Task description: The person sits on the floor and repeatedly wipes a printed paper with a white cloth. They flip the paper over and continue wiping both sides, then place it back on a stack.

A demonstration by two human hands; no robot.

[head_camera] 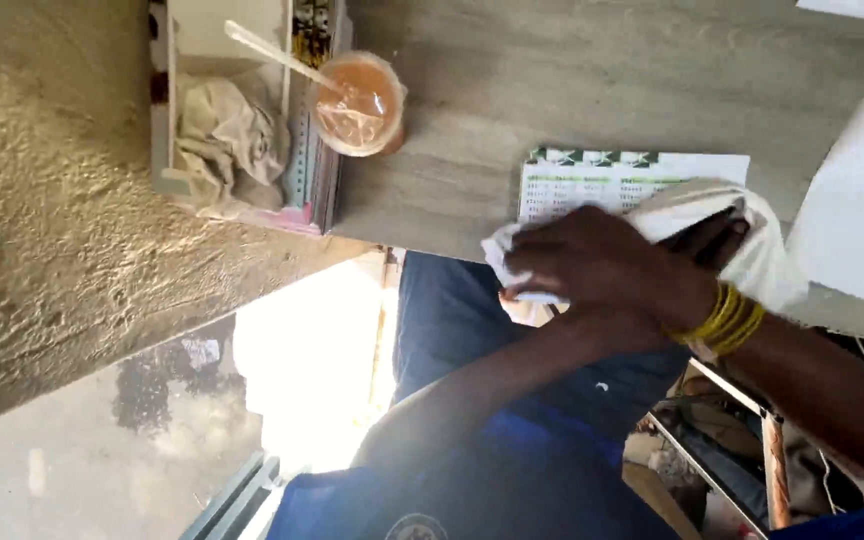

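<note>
Hands [612,275] together, both clamped on white cloth [752,250] (atop printed sheet [572,185]).

The bench [592,70] is showing a smooth, matt grey laminate with a faint wood-like grain. A soft white cloth [742,235], crumpled and matt, is lying under the hands [602,270] at 3 o'clock, over a smooth printed paper sheet [592,180]. Glossy yellow bangles [727,320] are shining at one wrist. At 12 o'clock a clear glossy plastic cup [357,105] is glinting, a pale plastic straw [272,50] sticking out of it. Beside it, at 11 o'clock, a creased beige cloth [227,140] is looking matt. The wall [42,200] at 9 o'clock is looking rough and plastered.
</note>
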